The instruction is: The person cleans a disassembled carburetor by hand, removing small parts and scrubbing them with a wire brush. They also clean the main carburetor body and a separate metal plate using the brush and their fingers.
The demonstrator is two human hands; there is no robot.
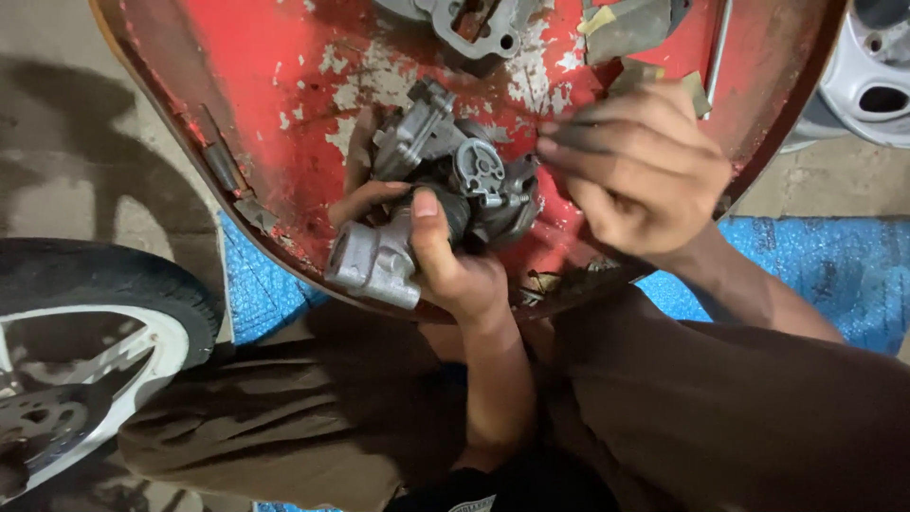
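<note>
The left hand point(445, 256) grips a carburettor point(431, 204) over the near rim of a red metal panel point(284, 95), thumb pressed along the top and fingers curled under, closed firmly round the middle of the body. The carburettor is cast grey metal, knobbly, with a smooth round spigot at the end toward the person and a flanged plate at the far end; it looks dense and rigid, likely heavy for its size, probably greasy, so the thick middle is the sure place to hold it, not the small fittings. The right hand point(635, 171) hovers just right of it, blackened fingertips point(559, 147) drawn together at its side; whether they pinch some small part I cannot tell. The panel is curved sheet steel with flaking paint. Beyond the carburettor lies a grey flanged casting point(474, 24); to its left stands a black tyre on a white wheel point(85, 332), with blue matting point(815, 265) under the panel
</note>
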